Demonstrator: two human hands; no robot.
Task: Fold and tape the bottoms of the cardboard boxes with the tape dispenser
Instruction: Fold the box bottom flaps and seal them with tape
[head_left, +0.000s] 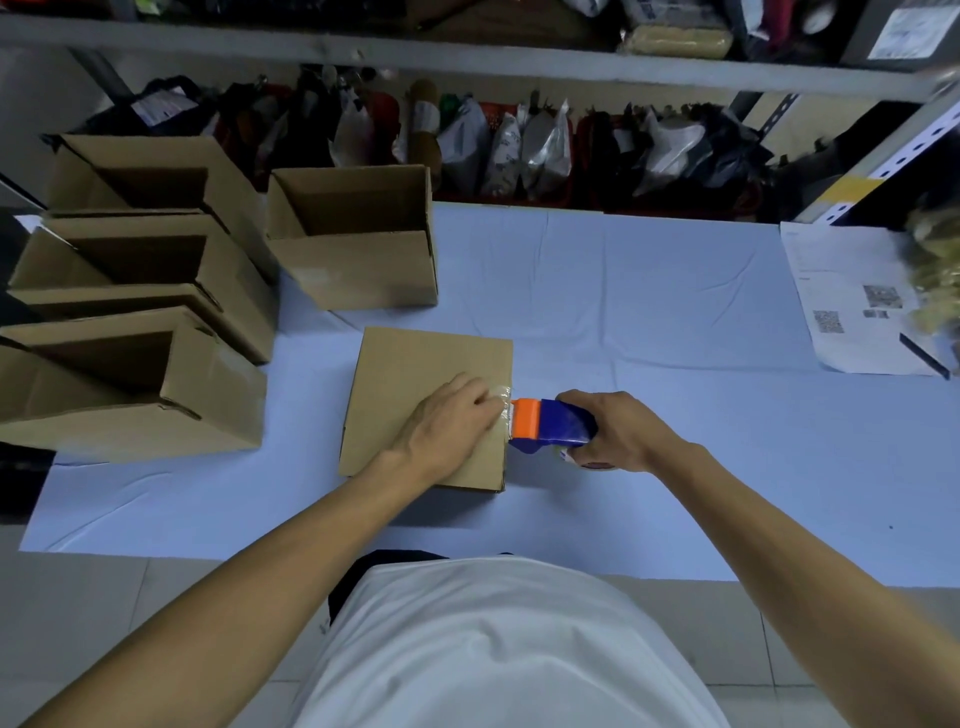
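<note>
I am partway through taping this cardboard box (426, 405), which lies bottom-up on the worktop (649, 322). My left hand (449, 421) presses the tape end flat beside the box's right edge, fingers fairly straight. My right grip (621, 431) wraps the tape dispenser (550, 423), just right of it. Next, I judge, comes tearing the tape cleanly.

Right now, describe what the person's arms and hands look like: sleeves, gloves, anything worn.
Both arms are bare from the bottom edge of the picture to the fingertips; no sleeve shows on either forearm. The left hand and right hand wear no gloves, and no ring, watch or wristband shows. The torso below wears a white shirt, with dark fabric at its upper edge.
</note>
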